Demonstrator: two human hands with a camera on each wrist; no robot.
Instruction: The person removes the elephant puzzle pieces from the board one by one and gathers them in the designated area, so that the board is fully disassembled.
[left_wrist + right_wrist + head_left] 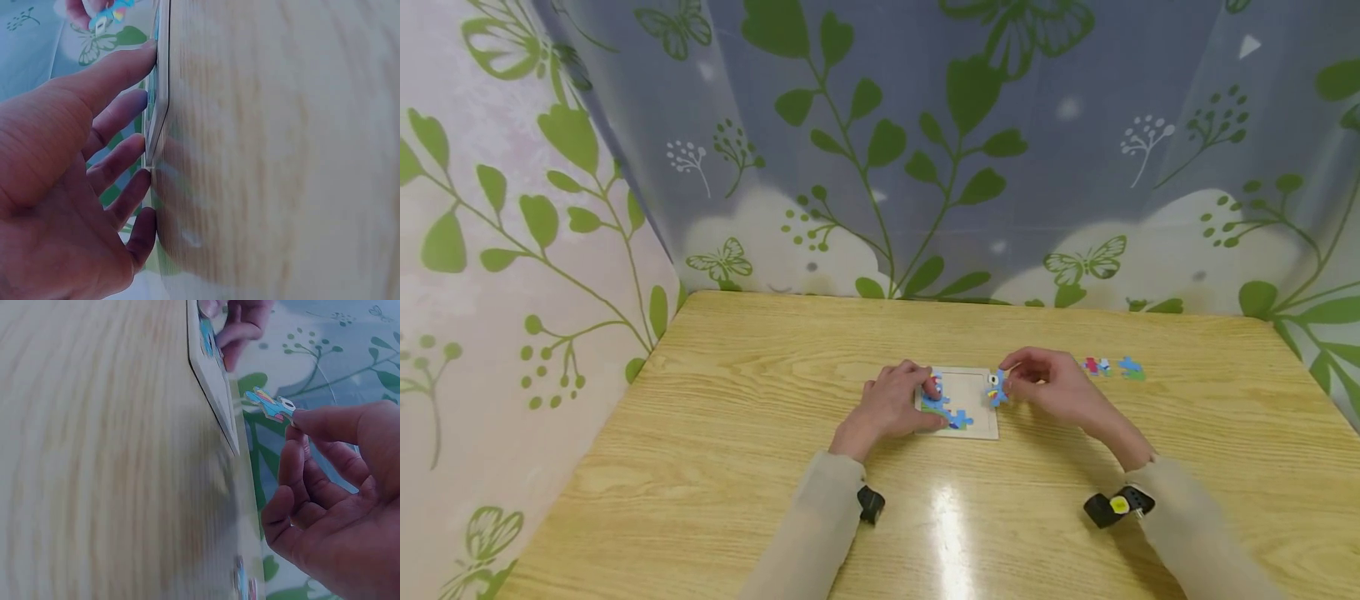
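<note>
A shallow puzzle board lies flat on the table, with several joined blue and green pieces along its left and lower sides. My left hand rests over the board's left part, thumb and fingers spread and touching it; this hand hides some of the pieces. Above the board's right edge, my right hand pinches a blue puzzle piece between thumb and fingertip. That piece carries a white patch with a dark mark and some yellow and red. In the right wrist view it is held off the table.
To the right of my right hand lie loose puzzle pieces: a red and white one and a blue and green one. The wooden table meets a curtain printed with leaves and butterflies at the back and left.
</note>
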